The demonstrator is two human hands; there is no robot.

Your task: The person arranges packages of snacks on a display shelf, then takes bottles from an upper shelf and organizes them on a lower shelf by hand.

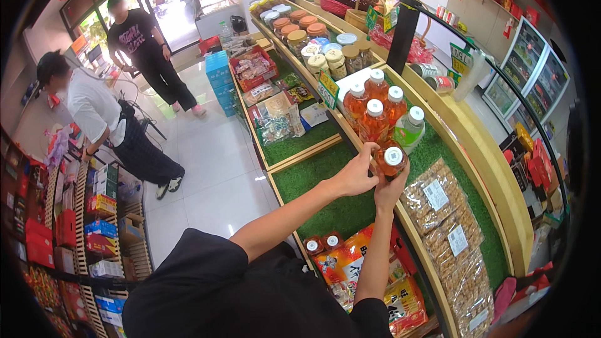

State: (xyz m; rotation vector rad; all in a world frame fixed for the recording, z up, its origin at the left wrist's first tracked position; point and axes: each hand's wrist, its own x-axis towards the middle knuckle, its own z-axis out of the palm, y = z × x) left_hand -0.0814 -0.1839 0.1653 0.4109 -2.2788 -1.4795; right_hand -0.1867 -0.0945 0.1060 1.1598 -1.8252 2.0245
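Both my hands are around a white-capped plastic bottle of orange-red drink [391, 158] at the upper tier of a wooden display shelf. My left hand [359, 172] is at the bottle's left side, its fingers against it. From below and the right, my right hand [393, 187] grips the same bottle. Several like bottles [374, 119] stand in a group just behind it. Beside them is a bottle with a green label and white cap [410, 129]. Two more white-capped bottles [324, 243] are on the lower tier, near orange snack packs [347, 256].
Clear packs of a brown snack [446, 225] lie on green artificial turf at the right. Lidded jars [324, 49] stand farther back. A wooden rail [418, 239] divides the tiers. Two people [141, 47] [96, 103] are across the aisle, near blue boxes [218, 77].
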